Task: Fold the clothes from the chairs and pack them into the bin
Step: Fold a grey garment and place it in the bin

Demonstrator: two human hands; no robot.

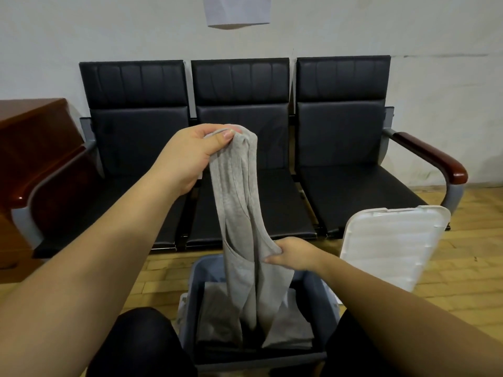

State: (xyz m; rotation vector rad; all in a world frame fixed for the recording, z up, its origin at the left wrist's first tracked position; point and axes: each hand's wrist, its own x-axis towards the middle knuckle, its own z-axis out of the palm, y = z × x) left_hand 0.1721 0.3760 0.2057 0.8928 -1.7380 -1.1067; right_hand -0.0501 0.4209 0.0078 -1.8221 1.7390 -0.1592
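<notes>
Left hand point(194, 151) pinching the top, grey garment point(239, 213) being dangled over the bin point(313, 289)

The garment is being held lengthwise, long axis nearly vertical, top edge gripped by the left hand up high while the right hand point(294, 255) is gripping its side lower down, just above the bin's rim. Its tail is already being dropped inside, onto folded clothes point(220, 319) sitting there. The right hand is nearer the bin. No brand or writing is being shown anywhere.

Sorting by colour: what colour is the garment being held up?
Light grey garment, plain, seen in the head view.
</notes>
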